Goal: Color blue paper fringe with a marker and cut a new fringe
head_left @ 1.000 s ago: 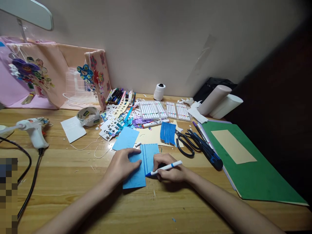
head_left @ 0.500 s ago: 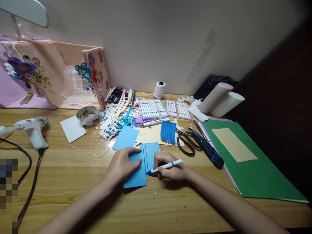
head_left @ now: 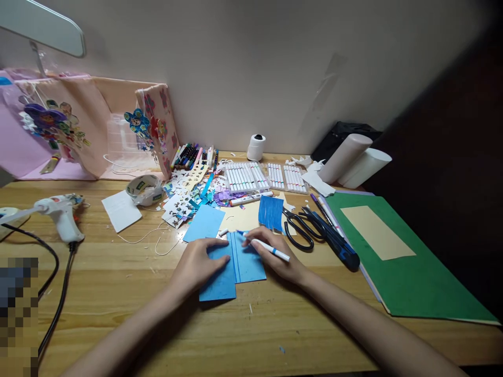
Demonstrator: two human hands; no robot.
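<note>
From the glue gun [head_left: 65, 220] at middle left, worktop [head_left: 110, 293] runs to the left hand [head_left: 198, 264] at centre, spread flat on a blue card [head_left: 218, 285]. Its right edge meets a lined 2nd card [head_left: 251, 269]. The right hand [head_left: 280, 242], curled, pinches a white marker [head_left: 281, 255] near that card's top edge; worktop separates that hand from the green sheet [head_left: 432, 290], lower right.

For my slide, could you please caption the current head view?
Left hand on a blue sheet, right hand holding a blue-tipped marker.
</note>
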